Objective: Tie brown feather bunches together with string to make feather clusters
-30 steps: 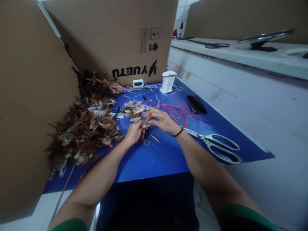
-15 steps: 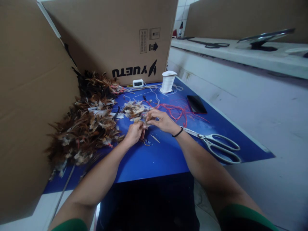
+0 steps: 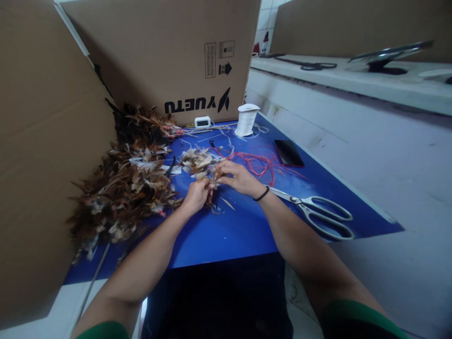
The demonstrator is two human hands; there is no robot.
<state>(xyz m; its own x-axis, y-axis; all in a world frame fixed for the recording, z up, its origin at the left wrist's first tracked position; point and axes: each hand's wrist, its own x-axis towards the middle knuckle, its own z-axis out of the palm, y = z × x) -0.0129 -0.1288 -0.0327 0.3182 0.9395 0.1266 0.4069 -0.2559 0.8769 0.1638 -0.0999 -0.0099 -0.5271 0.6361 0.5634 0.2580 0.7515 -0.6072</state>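
My left hand [image 3: 198, 193] is closed, pinching the quill ends of some small feathers [image 3: 213, 181] above the blue table. Against it, my right hand [image 3: 237, 177] pinches at the same feathers with thumb and forefinger, a dark band around its wrist. Just beyond my hands lies a small pile of cream and brown feathers [image 3: 196, 161]. A loose feather [image 3: 228, 204] rests on the table below my right hand. To the left, a large heap of brown feather bunches [image 3: 130, 188] leans toward the cardboard. The fingertips hide part of what they grip.
Large silver scissors [image 3: 310, 209] lie right of my right forearm. Beyond are tangled red string [image 3: 259, 162], a dark phone [image 3: 288, 153], a white ribbon spool [image 3: 246, 120] and a small white digital display [image 3: 202, 122]. Cardboard [image 3: 148, 61] walls the back and left; a ledge [image 3: 339, 75] runs along the right.
My right hand has shifted very slightly right, and more of the brown feathers shows between its fingers. My left hand stays almost still.
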